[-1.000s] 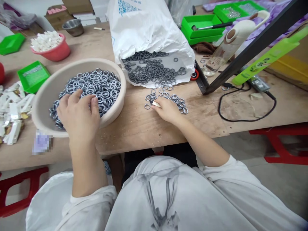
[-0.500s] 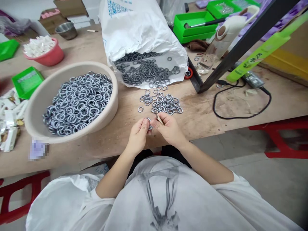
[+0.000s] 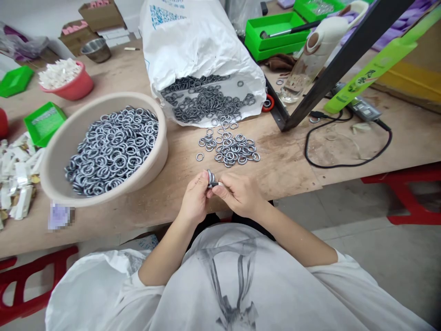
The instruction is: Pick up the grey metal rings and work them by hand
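Observation:
My left hand [image 3: 196, 195] is closed, pinching a grey metal ring [image 3: 211, 176] between thumb and fingertips; whether more than one ring is in the pinch I cannot tell. My right hand [image 3: 243, 194] is wrapped around a slim tool whose dark flat tip [image 3: 214, 184] touches the ring's lower edge. Most of this tool is hidden in my fingers. Both hands meet just over the table's front edge. Beyond them lies a loose pile of grey rings [image 3: 237, 149], with a single ring [image 3: 200, 157] off to its left.
A beige basin [image 3: 163, 138] full of rings stands left. Behind the pile, a white sack [image 3: 206, 50] lies with its mouth toward me, rings spilling out. To the right are a dark metal frame [image 3: 320, 82], a clear bottle [image 3: 305, 69] and a black cable [image 3: 308, 156].
The tool in my right hand has swung from pointing up and away to lying against the ring, dark tip leftward. My left hand has shifted slightly left, still pinching. The camera view has moved a little.

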Tool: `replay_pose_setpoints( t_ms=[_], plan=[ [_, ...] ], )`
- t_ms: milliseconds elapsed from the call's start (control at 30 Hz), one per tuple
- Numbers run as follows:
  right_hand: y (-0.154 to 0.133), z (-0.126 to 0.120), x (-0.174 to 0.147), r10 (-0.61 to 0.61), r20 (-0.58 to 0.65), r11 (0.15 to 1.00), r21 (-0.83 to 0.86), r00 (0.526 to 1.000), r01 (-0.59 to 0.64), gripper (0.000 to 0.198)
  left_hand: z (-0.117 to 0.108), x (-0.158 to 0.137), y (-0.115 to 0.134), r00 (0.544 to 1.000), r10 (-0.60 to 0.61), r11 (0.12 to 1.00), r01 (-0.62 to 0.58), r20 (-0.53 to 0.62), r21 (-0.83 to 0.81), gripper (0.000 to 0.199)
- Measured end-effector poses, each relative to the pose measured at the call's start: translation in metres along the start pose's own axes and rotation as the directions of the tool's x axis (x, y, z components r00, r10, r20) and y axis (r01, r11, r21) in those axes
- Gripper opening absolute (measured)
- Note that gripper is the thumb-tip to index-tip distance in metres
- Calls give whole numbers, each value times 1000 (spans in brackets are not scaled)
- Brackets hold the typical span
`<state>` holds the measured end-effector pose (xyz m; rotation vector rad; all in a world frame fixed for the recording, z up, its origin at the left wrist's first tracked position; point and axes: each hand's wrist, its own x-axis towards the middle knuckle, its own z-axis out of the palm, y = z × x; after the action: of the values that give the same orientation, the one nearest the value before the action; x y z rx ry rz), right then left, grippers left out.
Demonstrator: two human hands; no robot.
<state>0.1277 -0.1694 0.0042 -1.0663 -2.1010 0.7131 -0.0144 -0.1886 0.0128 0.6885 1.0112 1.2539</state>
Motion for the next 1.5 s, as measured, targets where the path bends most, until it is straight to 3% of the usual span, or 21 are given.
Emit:
replay_pose_setpoints(
  t_ms=[167, 233, 300, 400, 667, 733, 800, 867, 900, 967, 1000, 1067, 1100, 1167, 1233, 1300, 1367, 1400, 1433, 1467, 1500],
  plan=[
    [16, -10, 8, 207, -121, 978, 42, 971, -203, 50, -5, -8, 1, 977, -1, 996, -19, 213, 90, 50],
    [13, -16, 8, 141, -100, 990, 25, 985, -139, 48, -7, -8, 1, 983, 36, 992, -57, 181, 110, 49],
    [5, -21, 7, -4, -41, 1000, -20, 999, 4, 47, -10, -7, 1, 989, 56, 989, -74, 138, 131, 49],
    [-9, -24, 5, -146, 25, 983, -105, 989, 148, 46, -12, -5, 1, 994, 32, 992, -44, 105, 117, 49],
    [-15, -19, 8, -146, 162, 981, -106, 976, 164, 44, -17, -7, -2, 994, -4, 997, -4, 108, 71, 49],
    [-9, -17, 14, -82, 183, 992, -77, 980, 97, 46, -21, -10, -3, 986, -12, 995, -5, 166, 96, 50],
    [0, -14, 26, 70, 160, 994, -99, 985, -54, 49, -26, -17, 1, 956, -12, 987, -35, 292, 155, 51],
    [9, -10, 42, 223, 118, 965, -170, 968, -201, 50, -34, -25, 14, 927, 50, 965, -141, 372, 220, 49],
    [13, -6, 51, 260, 106, 948, -215, 960, -233, 49, -39, -28, 24, 928, 133, 938, -232, 349, 258, 48],
    [19, 2, 69, 270, 99, 920, -319, 958, -226, 44, -52, -31, 52, 888, 421, 774, -458, 186, 438, 44],
    [20, 8, 77, 255, 105, 905, -375, 961, -199, 40, -60, -30, 68, 815, 571, 624, -512, 104, 590, 40],
    [22, 20, 91, 229, 144, 866, -481, 963, -134, 34, -78, -23, 98, 634, 772, 239, -368, 55, 899, 32],
    [23, 27, 97, 231, 175, 845, -524, 957, -108, 34, -87, -17, 111, 600, 797, 70, -218, 77, 973, 34],
    [24, 37, 105, 255, 227, 813, -576, 940, -82, 30, -104, -6, 128, 632, 772, -106, 26, 66, 994, 38],
    [26, 41, 109, 275, 233, 814, -572, 933, -97, 25, -115, 1, 132, 662, 750, -157, 157, 14, 975, 41],
    [27, 36, 106, 260, 207, 869, -477, 943, -134, 18, -114, 2, 126, 646, 763, -147, 157, 11, 977, 41],
    [25, 26, 98, 223, 195, 957, -232, 955, -176, 18, -104, -2, 110, 616, 785, -82, -5, 68, 997, 37],
    [23, 21, 91, 197, 194, 980, -57, 961, -190, 21, -95, -4, 99, 631, 769, -18, -142, 104, 990, 34],
    [20, 15, 84, 170, 193, 972, 128, 966, -196, 26, -86, -6, 86, 652, 749, 91, -279, 119, 956, 33],
    [17, 11, 76, 144, 186, 934, 300, 972, -196, 30, -76, -7, 72, 717, 684, 230, -383, 131, 895, 36],
    [14, 7, 67, 123, 178, 874, 447, 976, -192, 34, -65, -7, 58, 813, 564, 400, -420, 143, 815, 39]
  ],
)
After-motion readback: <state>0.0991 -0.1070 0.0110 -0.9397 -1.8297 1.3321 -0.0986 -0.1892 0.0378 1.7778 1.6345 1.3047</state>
